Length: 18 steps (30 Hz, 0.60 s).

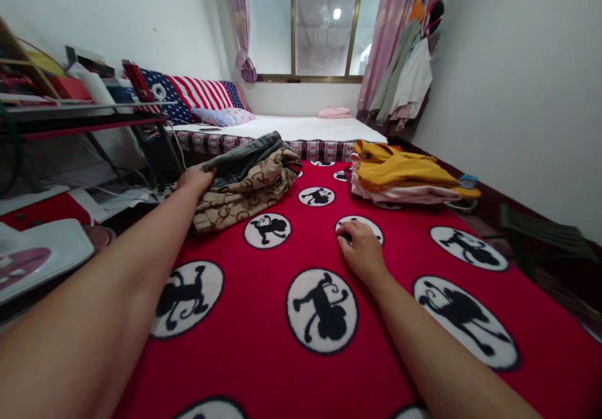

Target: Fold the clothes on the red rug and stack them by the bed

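A heap of clothes [244,184], beige patterned fabric under grey, is laid at the far left of the red blanket [282,356]. The left hand [195,177] is closed on the heap's near edge. The right hand [360,246] is rested flat, fingers loosely curled, holding nothing. A folded stack [404,177], yellow uppermost, is kept at the far right.

Hands working over clothes on red monkey blanket [282,262].
Left hand [195,177] is gripping the crumpled clothes pile [244,187]; right hand [360,246] is resting flat on the blanket; folded yellow and pink stack [404,177] is lying well apart, far right.
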Available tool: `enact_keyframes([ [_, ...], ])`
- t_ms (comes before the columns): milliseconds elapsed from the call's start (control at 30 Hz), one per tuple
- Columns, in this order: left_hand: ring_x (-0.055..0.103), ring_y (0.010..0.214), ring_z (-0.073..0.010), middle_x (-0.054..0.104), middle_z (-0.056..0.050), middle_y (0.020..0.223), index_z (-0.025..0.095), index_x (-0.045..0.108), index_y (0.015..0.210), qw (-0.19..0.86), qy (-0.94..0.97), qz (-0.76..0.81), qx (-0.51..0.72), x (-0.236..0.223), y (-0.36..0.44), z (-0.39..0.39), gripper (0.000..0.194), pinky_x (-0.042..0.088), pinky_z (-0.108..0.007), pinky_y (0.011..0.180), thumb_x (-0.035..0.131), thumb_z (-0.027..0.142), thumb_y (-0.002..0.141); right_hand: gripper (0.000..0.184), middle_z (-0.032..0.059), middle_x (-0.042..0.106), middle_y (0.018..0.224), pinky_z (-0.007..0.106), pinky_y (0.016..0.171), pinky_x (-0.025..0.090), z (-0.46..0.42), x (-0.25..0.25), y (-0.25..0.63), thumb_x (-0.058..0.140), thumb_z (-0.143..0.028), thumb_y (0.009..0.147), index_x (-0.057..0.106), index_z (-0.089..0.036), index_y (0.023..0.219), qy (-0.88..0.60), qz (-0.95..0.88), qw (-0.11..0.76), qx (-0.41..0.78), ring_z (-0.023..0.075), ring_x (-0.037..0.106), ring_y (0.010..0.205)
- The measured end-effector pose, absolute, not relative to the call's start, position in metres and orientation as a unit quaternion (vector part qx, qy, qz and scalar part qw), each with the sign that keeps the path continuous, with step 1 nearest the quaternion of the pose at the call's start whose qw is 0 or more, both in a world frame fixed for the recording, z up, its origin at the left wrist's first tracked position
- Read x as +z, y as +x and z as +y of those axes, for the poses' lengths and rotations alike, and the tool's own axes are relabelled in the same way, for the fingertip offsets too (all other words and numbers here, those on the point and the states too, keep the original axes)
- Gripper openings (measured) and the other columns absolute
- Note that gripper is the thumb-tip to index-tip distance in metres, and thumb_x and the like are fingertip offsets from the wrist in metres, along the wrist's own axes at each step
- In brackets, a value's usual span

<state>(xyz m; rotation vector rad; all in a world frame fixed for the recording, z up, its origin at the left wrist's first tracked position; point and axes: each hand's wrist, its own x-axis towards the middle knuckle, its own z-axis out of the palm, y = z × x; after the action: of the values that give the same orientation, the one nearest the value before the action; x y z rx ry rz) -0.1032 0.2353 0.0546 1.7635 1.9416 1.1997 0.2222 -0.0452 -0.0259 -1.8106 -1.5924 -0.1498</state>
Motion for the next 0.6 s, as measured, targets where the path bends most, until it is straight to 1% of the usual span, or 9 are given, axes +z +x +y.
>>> enact_keyframes([
  [67,0.054,0.12,-0.0348,0.066,-0.021,0.119,-0.002,0.061,0.101,0.132,0.554,0.699,0.433,0.059,-0.099,0.225,0.04,0.035,-0.059,0.105,0.069,0.034,0.085,0.011,0.0085,0.067,0.097,0.035,0.091,0.041,-0.045,-0.026,0.222,0.056,-0.015,0.081,0.067,-0.018,0.084,-0.702,-0.613,0.358,-0.057,0.0239,0.057,0.098],
  [100,0.054,0.121,-0.0348,0.064,-0.023,0.122,-0.004,0.06,0.104,0.133,0.531,0.704,0.453,0.064,-0.096,0.219,0.039,0.037,-0.057,0.104,0.064,0.032,0.088,0.012,0.0084,0.067,0.096,0.035,0.091,0.041,-0.045,-0.026,0.222,0.056,-0.015,0.081,0.067,-0.018,0.083,-0.703,-0.611,0.361,-0.055,0.0237,0.057,0.098],
  [200,0.054,0.123,-0.0284,0.056,-0.025,0.132,-0.008,0.048,0.12,0.127,0.475,0.689,0.533,0.094,-0.084,0.199,0.036,0.042,-0.048,0.102,0.044,0.019,0.098,0.014,0.0085,0.067,0.094,0.036,0.091,0.041,-0.044,-0.027,0.222,0.054,-0.015,0.081,0.067,-0.019,0.08,-0.698,-0.606,0.379,-0.047,0.0232,0.058,0.097],
  [300,0.052,0.124,-0.0225,0.051,-0.025,0.138,-0.013,0.037,0.127,0.101,0.471,0.638,0.602,0.149,-0.065,0.178,0.036,0.041,-0.042,0.104,0.031,0.007,0.098,0.012,0.008,0.068,0.091,0.036,0.089,0.043,-0.043,-0.027,0.224,0.056,-0.023,0.082,0.067,-0.019,0.079,-0.673,-0.589,0.447,-0.011,0.0221,0.06,0.092],
  [400,0.056,0.118,-0.0218,0.06,-0.019,0.127,-0.016,0.045,0.117,0.072,0.545,0.555,0.624,0.205,-0.045,0.149,0.034,0.04,-0.038,0.103,0.036,0.008,0.095,0.029,0.0079,0.07,0.089,0.034,0.08,0.047,-0.043,-0.025,0.226,0.058,-0.045,0.081,0.066,-0.018,0.088,-0.627,-0.484,0.604,0.084,0.0214,0.064,0.085],
  [467,0.056,0.116,-0.0227,0.066,-0.01,0.114,-0.016,0.054,0.105,0.04,0.64,0.461,0.614,0.224,-0.035,0.12,0.04,0.038,-0.038,0.101,0.037,0.019,0.093,0.046,0.0085,0.069,0.097,0.033,0.074,0.049,-0.047,-0.021,0.232,0.056,-0.06,0.077,0.063,-0.018,0.096,-0.576,-0.365,0.714,0.158,0.0216,0.066,0.085],
  [533,0.056,0.117,-0.0212,0.067,-0.006,0.111,-0.01,0.061,0.102,-0.014,0.756,0.321,0.57,0.219,-0.03,0.082,0.041,0.036,-0.037,0.102,0.038,0.021,0.089,0.056,0.0087,0.067,0.108,0.032,0.072,0.051,-0.054,-0.017,0.242,0.051,-0.07,0.075,0.059,-0.02,0.101,-0.511,-0.251,0.793,0.217,0.0217,0.068,0.09],
  [567,0.055,0.12,-0.0212,0.065,-0.006,0.119,-0.005,0.064,0.103,-0.047,0.815,0.238,0.526,0.207,-0.029,0.063,0.037,0.036,-0.037,0.104,0.04,0.017,0.087,0.059,0.0084,0.066,0.113,0.033,0.073,0.052,-0.058,-0.014,0.249,0.047,-0.073,0.076,0.057,-0.021,0.102,-0.48,-0.209,0.818,0.239,0.0216,0.069,0.093],
  [600,0.053,0.123,-0.023,0.061,-0.007,0.13,0.002,0.067,0.105,-0.067,0.864,0.179,0.465,0.188,-0.029,0.044,0.031,0.037,-0.037,0.108,0.049,0.012,0.08,0.06,0.0082,0.065,0.116,0.034,0.075,0.053,-0.064,-0.012,0.256,0.042,-0.076,0.077,0.057,-0.022,0.101,-0.453,-0.178,0.836,0.253,0.0216,0.069,0.096],
])
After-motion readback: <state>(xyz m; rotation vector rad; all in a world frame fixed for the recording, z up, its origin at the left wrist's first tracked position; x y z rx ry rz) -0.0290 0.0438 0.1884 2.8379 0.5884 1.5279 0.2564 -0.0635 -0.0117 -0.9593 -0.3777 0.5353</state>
